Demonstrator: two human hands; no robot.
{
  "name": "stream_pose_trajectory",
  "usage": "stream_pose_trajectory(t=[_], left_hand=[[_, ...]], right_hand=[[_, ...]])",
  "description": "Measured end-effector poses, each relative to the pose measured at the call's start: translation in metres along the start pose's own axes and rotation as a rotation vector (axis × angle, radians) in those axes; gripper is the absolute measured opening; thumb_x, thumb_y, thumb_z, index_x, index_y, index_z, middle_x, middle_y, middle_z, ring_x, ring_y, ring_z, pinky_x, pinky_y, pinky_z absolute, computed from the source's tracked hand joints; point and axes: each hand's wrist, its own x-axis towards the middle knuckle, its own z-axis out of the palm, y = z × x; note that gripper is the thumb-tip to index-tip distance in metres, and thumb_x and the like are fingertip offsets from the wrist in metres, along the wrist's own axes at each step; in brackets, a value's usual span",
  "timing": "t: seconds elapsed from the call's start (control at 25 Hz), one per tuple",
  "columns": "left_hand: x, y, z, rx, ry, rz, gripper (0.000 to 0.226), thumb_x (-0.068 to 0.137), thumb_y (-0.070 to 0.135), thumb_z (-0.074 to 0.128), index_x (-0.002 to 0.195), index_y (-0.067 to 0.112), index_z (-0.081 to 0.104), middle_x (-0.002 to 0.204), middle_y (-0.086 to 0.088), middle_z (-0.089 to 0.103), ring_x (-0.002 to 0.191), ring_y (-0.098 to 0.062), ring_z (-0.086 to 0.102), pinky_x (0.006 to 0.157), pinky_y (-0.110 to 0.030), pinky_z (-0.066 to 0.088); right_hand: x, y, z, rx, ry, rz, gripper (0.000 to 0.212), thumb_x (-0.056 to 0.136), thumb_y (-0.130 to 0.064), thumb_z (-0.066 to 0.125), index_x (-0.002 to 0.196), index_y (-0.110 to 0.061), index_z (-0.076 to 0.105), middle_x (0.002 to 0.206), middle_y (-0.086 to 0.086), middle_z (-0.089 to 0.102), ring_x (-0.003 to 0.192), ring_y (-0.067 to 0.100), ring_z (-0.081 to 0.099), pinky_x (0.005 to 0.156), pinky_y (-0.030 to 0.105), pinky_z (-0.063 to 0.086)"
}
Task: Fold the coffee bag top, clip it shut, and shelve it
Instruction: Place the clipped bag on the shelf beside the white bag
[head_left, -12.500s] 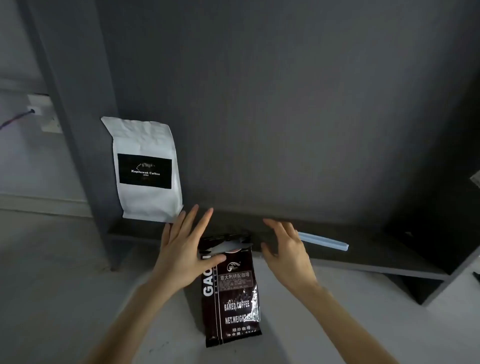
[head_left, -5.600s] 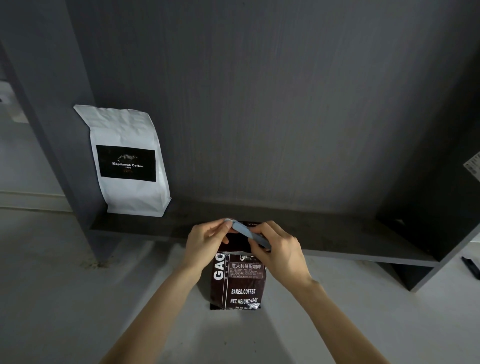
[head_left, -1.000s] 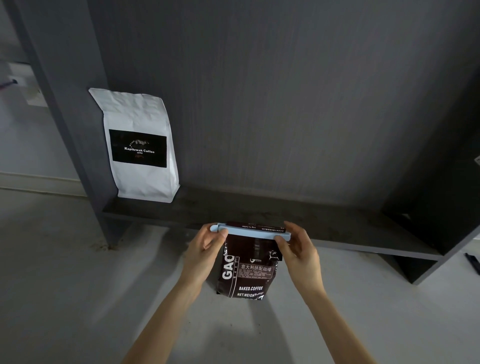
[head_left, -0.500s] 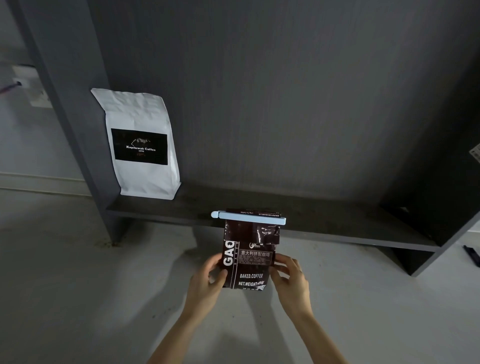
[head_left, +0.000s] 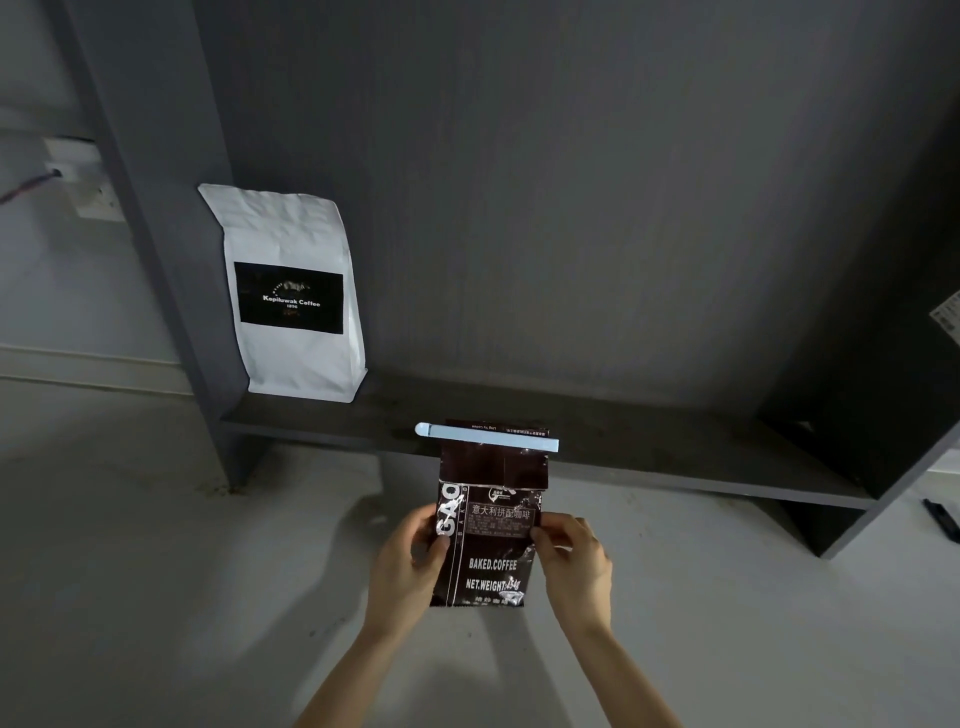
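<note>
A dark brown coffee bag (head_left: 491, 525) with white lettering stands upright in front of the low dark shelf (head_left: 649, 447). A pale blue clip bar (head_left: 487, 430) lies shut across its folded top. My left hand (head_left: 410, 566) grips the bag's left edge and my right hand (head_left: 574, 564) grips its right edge, both at mid height. The bag's top overlaps the shelf's front edge in the view.
A white coffee bag (head_left: 291, 296) with a black label stands at the shelf's left end, against the grey upright panel (head_left: 156, 218). The grey back panel (head_left: 571, 208) rises behind the shelf. Pale floor (head_left: 156, 571) lies below. A dark side panel (head_left: 893, 415) closes the right.
Earlier my hands folded the top and fitted the clip. Over the last second they left the clip's ends and slid down to the bag's sides; the bag is held upright at the shelf's front edge.
</note>
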Motion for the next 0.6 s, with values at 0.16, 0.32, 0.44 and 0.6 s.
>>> stream_pose_trajectory(t=[0.16, 0.32, 0.44, 0.6], left_hand=[[0.012, 0.006, -0.021, -0.013, 0.027, 0.033, 0.027, 0.083, 0.005, 0.057, 0.109, 0.012, 0.056, 0.093, 0.014, 0.06, 0.084, 0.0, 0.057, 0.066, 0.0, 0.042], [0.05, 0.027, -0.047, 0.011, 0.058, 0.109, 0.031, 0.085, 0.011, 0.055, 0.115, 0.011, 0.052, 0.104, 0.006, 0.058, 0.092, -0.011, 0.056, 0.068, -0.008, 0.042], [0.084, 0.044, -0.063, 0.033, 0.116, 0.148, 0.033, 0.085, 0.01, 0.055, 0.118, 0.011, 0.052, 0.106, 0.008, 0.057, 0.095, -0.009, 0.055, 0.077, -0.015, 0.042], [0.121, 0.055, -0.077, -0.012, 0.226, 0.129, 0.033, 0.082, 0.006, 0.058, 0.114, 0.008, 0.054, 0.109, -0.003, 0.063, 0.098, -0.014, 0.057, 0.085, -0.018, 0.042]], right_hand=[[0.006, -0.022, 0.009, 0.032, -0.005, -0.045, 0.01, 0.081, -0.006, 0.06, 0.085, -0.011, 0.067, 0.084, 0.001, 0.062, 0.07, 0.006, 0.059, 0.058, 0.007, 0.041], [0.034, -0.062, 0.015, 0.078, -0.024, -0.144, 0.009, 0.08, -0.006, 0.061, 0.086, -0.01, 0.068, 0.081, 0.0, 0.06, 0.067, -0.002, 0.055, 0.058, -0.003, 0.038], [0.059, -0.093, 0.019, 0.099, -0.056, -0.219, 0.01, 0.08, -0.009, 0.062, 0.088, -0.009, 0.067, 0.083, 0.0, 0.06, 0.068, -0.001, 0.056, 0.059, -0.004, 0.039], [0.087, -0.122, 0.031, 0.071, -0.031, -0.337, 0.011, 0.079, -0.011, 0.064, 0.089, -0.009, 0.067, 0.082, -0.004, 0.059, 0.067, -0.005, 0.054, 0.06, -0.007, 0.036]])
